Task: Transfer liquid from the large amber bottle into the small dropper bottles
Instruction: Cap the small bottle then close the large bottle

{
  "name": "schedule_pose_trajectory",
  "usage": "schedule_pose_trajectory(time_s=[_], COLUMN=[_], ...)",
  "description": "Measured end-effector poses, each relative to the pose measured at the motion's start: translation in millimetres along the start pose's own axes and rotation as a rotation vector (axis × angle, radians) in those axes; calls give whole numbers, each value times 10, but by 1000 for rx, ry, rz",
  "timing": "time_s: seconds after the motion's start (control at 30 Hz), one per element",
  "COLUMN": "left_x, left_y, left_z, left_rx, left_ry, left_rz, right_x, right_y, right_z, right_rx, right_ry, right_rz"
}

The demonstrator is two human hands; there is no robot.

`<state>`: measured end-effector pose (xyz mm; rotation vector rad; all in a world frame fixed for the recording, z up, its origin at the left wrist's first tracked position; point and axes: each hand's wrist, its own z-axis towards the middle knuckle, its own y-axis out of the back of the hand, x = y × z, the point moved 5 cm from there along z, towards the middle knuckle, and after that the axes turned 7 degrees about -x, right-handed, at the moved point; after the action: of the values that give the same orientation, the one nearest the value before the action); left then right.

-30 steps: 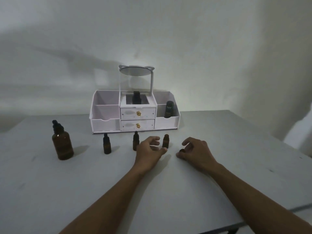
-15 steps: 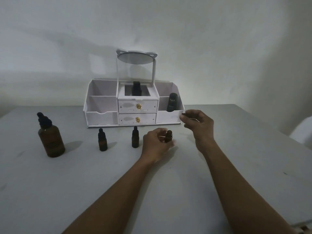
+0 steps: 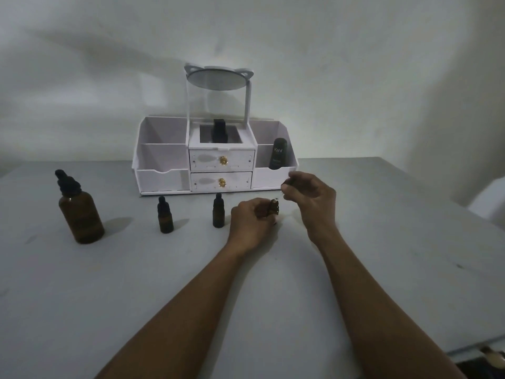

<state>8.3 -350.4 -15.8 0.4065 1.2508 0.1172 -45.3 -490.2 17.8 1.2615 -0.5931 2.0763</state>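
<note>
While left grip (image 3: 250, 221) holds a small amber bottle (image 3: 274, 208), right grip (image 3: 313, 198) pinches its dark cap (image 3: 286, 183).

Gray counter (image 3: 382, 242), dim light. Left grip (image 3: 251, 220) curls round a small open dropper bottle (image 3: 274, 207), neck bare. Right grip (image 3: 314, 201), at its 1 o'clock, pinches a dark cap (image 3: 287, 183) — raised, apart from the bottle. At the left grip's 9 o'clock: one capped dropper bottle (image 3: 218, 212), then a second capped bottle (image 3: 165, 216), then the large amber bottle (image 3: 80, 214), all upright. White organizer (image 3: 161, 176) at 12 o'clock — dark tube (image 3: 278, 157) in its right compartment.
</note>
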Motion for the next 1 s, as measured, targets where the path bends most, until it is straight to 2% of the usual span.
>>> schedule_pose_trajectory(time_s=[0.17, 0.4, 1.0], left_x=[-34, -3, 34], left_y=[9, 12, 22], left_z=[-17, 4, 32], left_rx=[-1, -3, 0], left_ry=[-15, -61, -122], left_rz=[7, -23, -36], right_x=[-1, -156, -246], right_y=[-65, -137, -160], right_z=[-21, -57, -43], right_rx=[44, 157, 137], right_ry=[95, 90, 123], right_rz=[-152, -311, -257])
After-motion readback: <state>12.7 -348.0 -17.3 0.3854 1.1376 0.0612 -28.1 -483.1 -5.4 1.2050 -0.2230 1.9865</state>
